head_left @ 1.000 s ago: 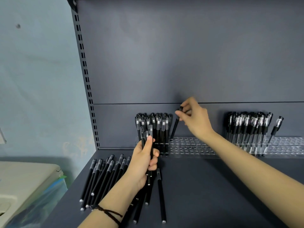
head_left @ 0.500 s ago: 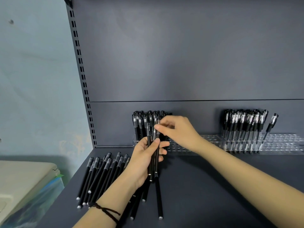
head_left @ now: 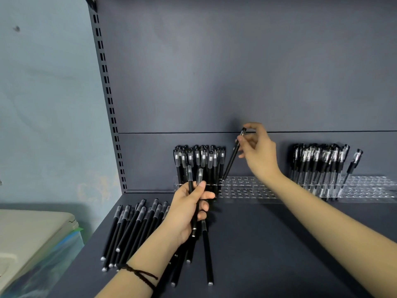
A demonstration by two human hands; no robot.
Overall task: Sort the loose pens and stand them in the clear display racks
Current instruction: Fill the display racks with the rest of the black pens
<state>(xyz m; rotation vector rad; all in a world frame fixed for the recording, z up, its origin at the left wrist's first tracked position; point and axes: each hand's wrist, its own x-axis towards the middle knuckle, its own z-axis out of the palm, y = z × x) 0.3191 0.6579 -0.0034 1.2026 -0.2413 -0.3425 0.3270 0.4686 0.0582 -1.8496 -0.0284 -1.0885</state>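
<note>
With spare pens point(head_left: 200, 176) gripped in the left hand point(head_left: 189, 209), one pen point(head_left: 233, 158) is pinched by the right hand point(head_left: 260, 155) over the back-edge rack point(head_left: 247, 190) and must be aimed into a free hole point(head_left: 231, 182).

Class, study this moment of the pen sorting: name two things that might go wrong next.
The right hand holds its pen tilted at the rack; it may miss a hole or knock the standing pens beside it. The left hand grips spare pens; one might slip onto the shelf.

No text, label, brand or number can be read anywhere.
</note>
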